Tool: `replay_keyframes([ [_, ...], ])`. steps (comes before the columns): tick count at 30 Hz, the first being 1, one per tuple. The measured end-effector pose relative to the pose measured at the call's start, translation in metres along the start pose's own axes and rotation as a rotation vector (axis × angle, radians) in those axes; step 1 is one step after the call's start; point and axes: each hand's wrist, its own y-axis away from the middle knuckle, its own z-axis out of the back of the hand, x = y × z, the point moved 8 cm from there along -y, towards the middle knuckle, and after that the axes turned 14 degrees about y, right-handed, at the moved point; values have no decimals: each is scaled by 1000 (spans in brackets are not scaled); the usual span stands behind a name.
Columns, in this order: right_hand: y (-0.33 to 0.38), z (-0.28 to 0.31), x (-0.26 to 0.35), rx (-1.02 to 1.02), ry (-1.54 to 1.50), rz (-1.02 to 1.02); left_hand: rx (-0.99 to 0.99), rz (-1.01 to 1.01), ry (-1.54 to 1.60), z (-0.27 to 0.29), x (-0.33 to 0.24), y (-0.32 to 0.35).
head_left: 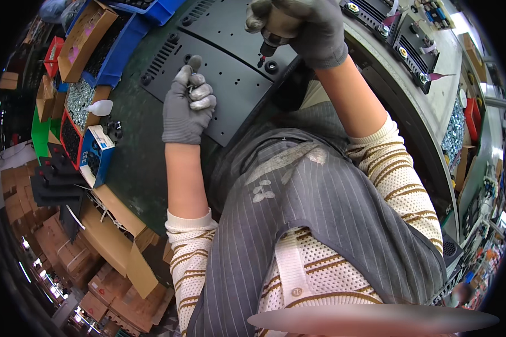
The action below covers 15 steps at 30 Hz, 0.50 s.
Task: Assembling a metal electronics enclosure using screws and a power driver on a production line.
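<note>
Two dark metal panels (239, 92) with slots and small holes lie side by side on the green work surface (135, 135). Round black rubber feet (271, 67) sit near their corners. My right hand (315, 33), in a grey glove, wraps round a screwdriver (272, 44) that looks powered; its upper part is hidden by the glove. The bit points down close to the foot at the near right edge. Over the left part of the nearer panel, my left hand (190, 106), gloved too, is closed with curled fingers; whatever it pinches is too small to tell.
To the left stand a bin of silvery screws (80, 101), a white plastic scoop or bottle (101, 108), a blue bin (115, 48) and a blue-and-white box (95, 154). Loose black parts (114, 130) lie beside them. A conveyor-like bench (399, 73) at right carries assembled dark panels (413, 50).
</note>
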Motion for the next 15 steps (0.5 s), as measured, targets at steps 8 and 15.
replay_keyframes([
  [8,-1,-24,-6,-50,-136,96,-300,-229,-46,12,18,21],
  [15,5,-58,8,104,-262,253,-271,-28,103,12,55,26],
])
